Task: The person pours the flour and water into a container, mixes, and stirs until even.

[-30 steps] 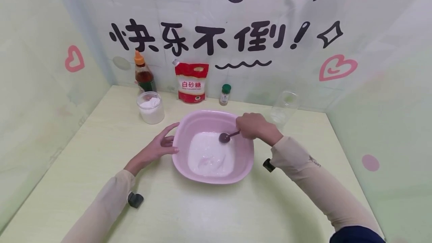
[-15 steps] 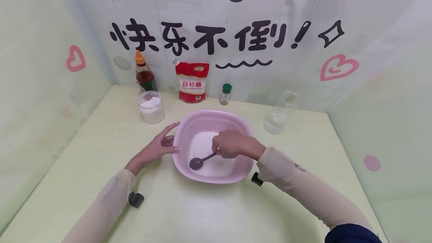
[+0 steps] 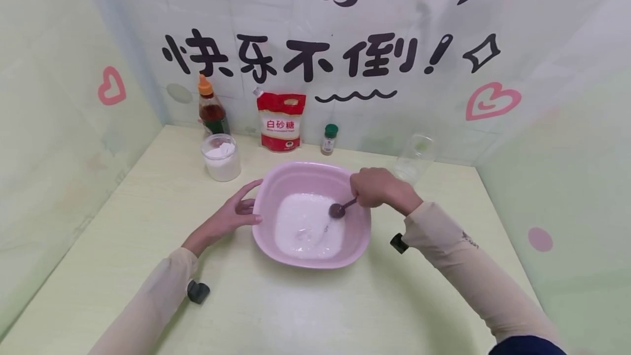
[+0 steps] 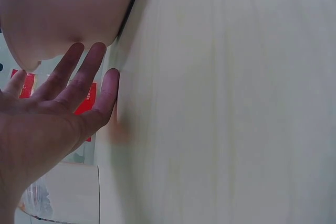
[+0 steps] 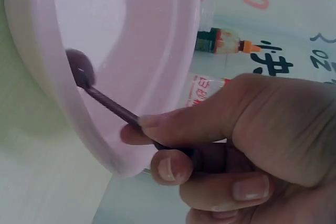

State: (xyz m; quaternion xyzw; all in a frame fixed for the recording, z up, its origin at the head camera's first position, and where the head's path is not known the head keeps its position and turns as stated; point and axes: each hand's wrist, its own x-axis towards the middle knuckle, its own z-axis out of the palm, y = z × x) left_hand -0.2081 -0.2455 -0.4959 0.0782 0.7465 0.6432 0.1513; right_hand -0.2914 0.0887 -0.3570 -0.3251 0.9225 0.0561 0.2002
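A pink plastic basin (image 3: pixel 266 242) with white liquid (image 3: pixel 305 229) in it stands mid-table in the head view. My left hand (image 3: pixel 229 213) rests against its left side, thumb at the rim. In the left wrist view the fingers (image 4: pixel 86 77) are spread and fairly straight, with tips at the basin's outer wall. Over the basin's right rim, my right hand (image 3: pixel 377 186) grips a dark brown spoon (image 3: pixel 337 211) by its handle. The spoon's round head is inside the basin, close to the liquid at its right side. In the right wrist view, thumb and fingers curl round the handle (image 5: pixel 113 106).
Behind the basin stand a sauce bottle (image 3: pixel 212 111) with an orange cap, a clear jar of white powder (image 3: pixel 222 164), a red-and-white sugar pouch (image 3: pixel 281 123) and a small green-capped bottle (image 3: pixel 329 139). A clear container (image 3: pixel 416 152) is at the back right, partly behind the right hand.
My right hand swept the spoon toward the basin's front left, then back to its right side. The liquid's surface shows fresh ripples. My left hand and the basin have kept their place.
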